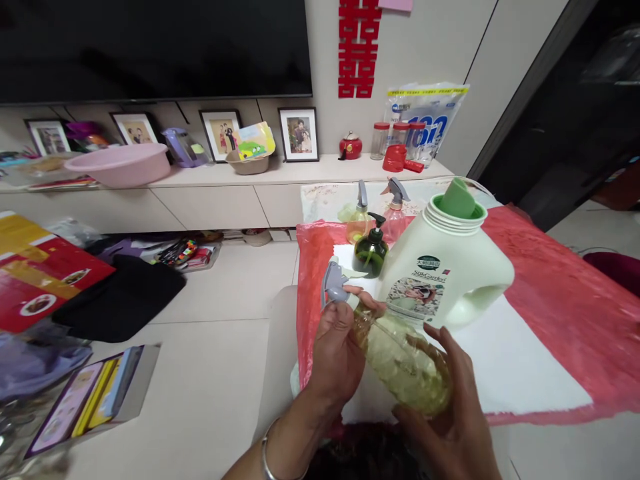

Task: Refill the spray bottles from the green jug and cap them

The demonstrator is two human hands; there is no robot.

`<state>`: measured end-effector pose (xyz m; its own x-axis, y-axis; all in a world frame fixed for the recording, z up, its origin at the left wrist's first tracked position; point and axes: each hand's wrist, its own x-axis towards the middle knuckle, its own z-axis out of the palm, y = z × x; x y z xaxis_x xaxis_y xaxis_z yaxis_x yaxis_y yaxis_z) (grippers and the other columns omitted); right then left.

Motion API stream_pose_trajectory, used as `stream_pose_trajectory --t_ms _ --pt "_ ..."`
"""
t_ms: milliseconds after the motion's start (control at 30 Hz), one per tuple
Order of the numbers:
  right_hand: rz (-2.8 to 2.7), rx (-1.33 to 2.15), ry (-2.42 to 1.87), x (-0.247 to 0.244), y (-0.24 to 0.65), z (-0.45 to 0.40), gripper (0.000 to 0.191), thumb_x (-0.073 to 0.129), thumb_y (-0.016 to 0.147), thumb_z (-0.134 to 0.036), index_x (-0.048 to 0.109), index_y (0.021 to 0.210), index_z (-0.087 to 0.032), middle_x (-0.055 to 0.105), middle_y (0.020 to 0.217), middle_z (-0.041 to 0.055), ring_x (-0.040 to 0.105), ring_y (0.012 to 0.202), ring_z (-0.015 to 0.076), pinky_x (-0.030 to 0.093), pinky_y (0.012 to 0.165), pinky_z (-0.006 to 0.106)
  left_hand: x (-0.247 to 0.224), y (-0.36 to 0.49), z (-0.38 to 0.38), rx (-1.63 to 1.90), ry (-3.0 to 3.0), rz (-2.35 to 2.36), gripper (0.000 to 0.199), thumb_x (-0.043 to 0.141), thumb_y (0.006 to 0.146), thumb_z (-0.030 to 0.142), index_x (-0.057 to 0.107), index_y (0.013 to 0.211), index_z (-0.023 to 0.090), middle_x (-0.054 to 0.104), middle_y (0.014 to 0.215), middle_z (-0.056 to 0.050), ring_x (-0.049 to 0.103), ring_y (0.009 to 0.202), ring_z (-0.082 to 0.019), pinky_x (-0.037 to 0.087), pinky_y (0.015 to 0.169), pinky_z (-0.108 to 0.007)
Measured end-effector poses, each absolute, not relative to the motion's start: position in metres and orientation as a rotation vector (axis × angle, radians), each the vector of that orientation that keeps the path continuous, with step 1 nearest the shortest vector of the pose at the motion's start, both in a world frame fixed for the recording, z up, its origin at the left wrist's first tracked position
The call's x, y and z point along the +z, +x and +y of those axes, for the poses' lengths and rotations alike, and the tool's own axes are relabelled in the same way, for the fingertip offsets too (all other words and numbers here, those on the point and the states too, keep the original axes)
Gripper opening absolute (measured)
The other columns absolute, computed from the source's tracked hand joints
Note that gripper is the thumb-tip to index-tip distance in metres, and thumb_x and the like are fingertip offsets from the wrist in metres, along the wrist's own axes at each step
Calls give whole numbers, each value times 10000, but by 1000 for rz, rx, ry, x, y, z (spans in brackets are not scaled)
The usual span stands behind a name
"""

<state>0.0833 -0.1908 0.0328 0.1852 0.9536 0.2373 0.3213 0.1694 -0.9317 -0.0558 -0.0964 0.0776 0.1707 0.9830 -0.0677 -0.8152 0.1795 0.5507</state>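
L hand [341, 350] is clamped round the neck of the spray btl [400, 363], R hand [463, 400] cups its base, by the big jug [417, 273]. Prob. lightish, thin plastic, slick if wet; neck's the firmest hold, belly may dent.

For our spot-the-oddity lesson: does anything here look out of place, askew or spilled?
The big jug stands uncapped, green spout exposed, so it could spill if knocked. Brownish specks mark the pale sheet on the far side; stain or pattern, I cannot tell. No puddle shows.
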Motion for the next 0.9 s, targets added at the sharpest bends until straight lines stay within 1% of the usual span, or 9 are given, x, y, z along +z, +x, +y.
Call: stream_pose_trajectory --t_ms 100,200,300,400,500,567,667,767,900 --pt "-1326 671 -1382 25 87 -191 769 699 884 -513 347 1531 -292 334 1456 91 405 1361 252 457 1148 412 80 -59 -98 1302 466 429 338 827 789 435 684 1015 228 683 919 -18 678 998 -231 433 1101 -454" --pt "-971 1357 -1137 18 97 -186 892 505 948 -713 183 1602 -197 378 1400 196 560 1156 274 577 881 384 82 -60 -100 1249 510 388 341 835 781 427 701 1015 219 713 945 -40 683 1045 -264 423 1120 -487" --pt "-808 1800 -940 17 103 -182 971 278 969 -837 61 1631 -162 372 1380 254 614 972 268 567 674 358 83 -61 -99 1249 557 406 336 830 787 424 704 1009 206 721 949 -54 694 1029 -280 455 1089 -498" --pt "-1031 1407 -1111 20 100 -183 953 521 953 -713 50 1650 -265 254 1496 178 570 1145 253 590 775 317 83 -63 -96 1316 537 421 339 832 787 414 697 1018 207 707 939 -35 698 1018 -257 449 1108 -481" --pt "-1371 760 -1345 23 96 -187 899 726 860 -505 269 1601 -283 288 1493 96 410 1363 239 526 1062 330 82 -65 -95 1341 525 406 326 815 808 407 691 1036 210 706 948 -28 695 1014 -234 437 1125 -462" --pt "-1402 707 -1362 26 93 -190 810 705 874 -517 349 1563 -282 337 1468 79 387 1383 231 487 1120 333 81 -66 -95 1295 537 395 323 793 829 417 687 1052 209 718 971 -46 696 1015 -246 455 1099 -470" --pt "-1095 1304 -1189 35 89 -192 932 542 911 -771 220 1626 -267 422 1393 133 604 1046 206 584 838 294 82 -68 -96 1247 588 361 356 787 826 456 685 1054 203 722 978 -65 689 1058 -277 454 1090 -485" --pt "-938 1679 -1028 44 87 -190 1114 446 871 -909 105 1662 -204 484 1292 194 616 804 194 548 632 281 83 -71 -96 1269 640 329 357 768 839 471 679 1071 214 711 963 -55 680 1076 -275 446 1093 -487" --pt "-1197 1381 -1188 49 94 -186 1028 706 855 -635 246 1640 -155 333 1462 166 459 1322 253 481 1111 301 84 -74 -101 1287 768 418 306 721 883 467 700 1042 207 706 1004 -65 664 1062 -250 474 1039 -421"
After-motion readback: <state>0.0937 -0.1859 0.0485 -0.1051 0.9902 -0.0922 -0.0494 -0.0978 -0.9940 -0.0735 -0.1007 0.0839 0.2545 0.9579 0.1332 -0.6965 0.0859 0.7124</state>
